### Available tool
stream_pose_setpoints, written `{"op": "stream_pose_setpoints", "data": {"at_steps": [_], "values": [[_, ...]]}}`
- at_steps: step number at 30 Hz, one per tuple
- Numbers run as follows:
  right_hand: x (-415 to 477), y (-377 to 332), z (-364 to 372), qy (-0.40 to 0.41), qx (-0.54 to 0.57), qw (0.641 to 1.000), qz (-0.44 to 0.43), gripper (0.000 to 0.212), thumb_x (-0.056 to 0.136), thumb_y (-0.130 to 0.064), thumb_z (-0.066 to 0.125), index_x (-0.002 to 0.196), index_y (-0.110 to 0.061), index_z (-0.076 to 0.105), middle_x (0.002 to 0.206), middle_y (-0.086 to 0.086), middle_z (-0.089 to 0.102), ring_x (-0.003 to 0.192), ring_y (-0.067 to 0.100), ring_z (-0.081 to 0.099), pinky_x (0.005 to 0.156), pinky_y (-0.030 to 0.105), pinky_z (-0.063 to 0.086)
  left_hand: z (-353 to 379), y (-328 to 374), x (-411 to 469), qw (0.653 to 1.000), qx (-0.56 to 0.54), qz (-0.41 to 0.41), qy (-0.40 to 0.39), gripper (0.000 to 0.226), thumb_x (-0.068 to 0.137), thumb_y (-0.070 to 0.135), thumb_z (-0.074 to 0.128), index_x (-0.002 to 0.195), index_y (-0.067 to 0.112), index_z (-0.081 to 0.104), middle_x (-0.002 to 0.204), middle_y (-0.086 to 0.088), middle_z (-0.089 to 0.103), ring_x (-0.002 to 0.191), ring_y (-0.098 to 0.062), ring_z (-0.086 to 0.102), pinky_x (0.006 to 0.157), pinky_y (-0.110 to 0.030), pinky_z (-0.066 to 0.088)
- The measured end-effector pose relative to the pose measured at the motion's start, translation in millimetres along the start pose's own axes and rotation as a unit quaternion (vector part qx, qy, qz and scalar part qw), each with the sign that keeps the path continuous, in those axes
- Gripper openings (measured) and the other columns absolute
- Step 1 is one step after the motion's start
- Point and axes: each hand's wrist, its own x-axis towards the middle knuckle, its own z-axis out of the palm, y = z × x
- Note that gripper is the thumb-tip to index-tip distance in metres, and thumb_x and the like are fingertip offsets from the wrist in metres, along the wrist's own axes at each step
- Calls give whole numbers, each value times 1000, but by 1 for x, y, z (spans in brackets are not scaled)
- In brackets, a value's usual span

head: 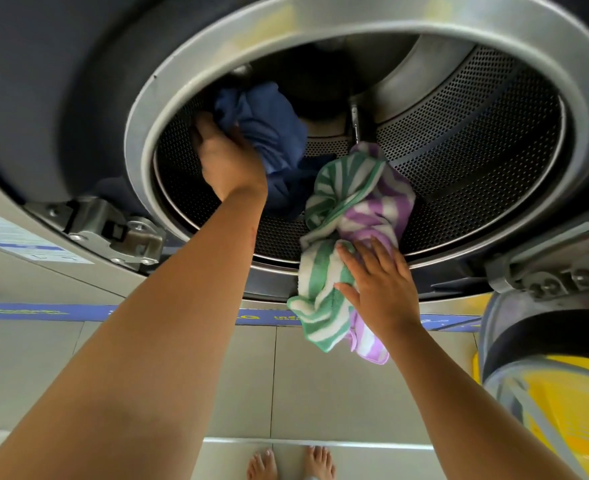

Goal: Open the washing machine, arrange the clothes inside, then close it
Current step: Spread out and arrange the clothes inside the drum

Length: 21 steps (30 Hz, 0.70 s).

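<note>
The washing machine stands open, its steel door ring (182, 84) framing the perforated drum (476, 126). My left hand (229, 157) reaches inside at the drum's left and grips a bunched dark blue garment (269, 123). A green, white and purple striped towel (341, 216) drapes over the lower rim, half inside and half hanging out. My right hand (379, 285) presses flat on this towel at the rim, fingers spread. The drum's far back is dark.
The open door (535, 344) with its glass and steel frame hangs at the right, a yellow basket (570, 410) showing behind it. A door hinge (113, 226) sits at the lower left. My bare feet (289, 465) stand on tiled floor (217, 368).
</note>
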Motion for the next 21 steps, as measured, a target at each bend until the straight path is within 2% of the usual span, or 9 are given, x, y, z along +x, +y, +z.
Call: {"op": "stream_pose_setpoints", "data": {"at_steps": [2, 4, 7, 10, 12, 13, 15, 17, 21], "values": [[0, -1, -1, -3, -5, 1000, 2, 64, 85, -57, 58, 141, -27, 48, 131, 5, 63, 129, 28, 52, 112, 44, 35, 2, -7, -8, 995, 56, 42, -77, 51, 90, 10, 51, 139, 2, 36, 147, -23, 33, 122, -43, 49, 95, -40, 42], [1, -1, -3, -19, -5, 1000, 3, 64, 86, -57, 53, 143, -28, 46, 133, 4, 61, 131, 28, 50, 113, 43, 33, 4, -23, -23, 965, 162, 99, -181, 58, 89, 10, 52, 143, 8, 29, 153, -22, 20, 124, -46, 47, 100, -44, 44], [1, -1, -6, -45, 5, 999, 4, 66, 89, -58, 47, 146, -27, 40, 138, 4, 57, 135, 27, 45, 117, 43, 29, 3, -46, -48, 890, 264, 216, -303, 64, 91, 30, 53, 147, 15, 25, 155, -18, 19, 135, -41, 36, 108, -47, 38], [1, 0, -13, -38, 19, 999, 11, 69, 88, -58, 40, 146, -21, 41, 142, 5, 54, 137, 26, 43, 117, 44, 28, 2, -65, -74, 787, 272, 344, -434, 80, 88, 56, 49, 150, 16, 18, 158, -15, 20, 142, -31, 30, 113, -44, 31], [-2, 1, -18, -33, 18, 999, 25, 73, 86, -58, 42, 143, -12, 44, 144, 7, 51, 137, 26, 43, 118, 45, 26, 1, -78, -90, 719, 282, 395, -498, 95, 81, 67, 50, 152, 16, 11, 161, -11, 14, 143, -28, 28, 115, -42, 29], [-3, 2, -19, -30, 13, 999, 32, 75, 84, -58, 45, 142, -9, 45, 145, 9, 49, 137, 26, 43, 118, 46, 25, 2, -83, -95, 698, 286, 402, -519, 101, 78, 69, 53, 152, 17, 9, 161, -9, 12, 144, -27, 27, 116, -41, 29], [-6, 5, -20, -36, 5, 998, 43, 81, 82, -56, 56, 143, -5, 42, 149, 12, 44, 139, 27, 39, 118, 47, 22, 5, -91, -105, 683, 288, 383, -551, 108, 73, 65, 63, 153, 21, 5, 162, -5, 7, 145, -24, 24, 116, -40, 28], [-8, 6, -20, -52, 0, 998, 45, 86, 80, -55, 62, 145, -4, 38, 151, 13, 40, 141, 27, 37, 119, 47, 20, 10, -94, -114, 697, 276, 358, -557, 112, 70, 58, 71, 153, 24, 3, 161, -4, 9, 144, -24, 26, 116, -40, 30], [-8, 9, -23, -60, -14, 997, 36, 90, 75, -53, 71, 143, -2, 42, 148, 15, 45, 137, 28, 43, 116, 49, 26, 16, -91, -125, 725, 274, 362, -518, 100, 75, 42, 74, 151, 34, 11, 152, 0, 34, 130, -29, 46, 104, -43, 45]]}}
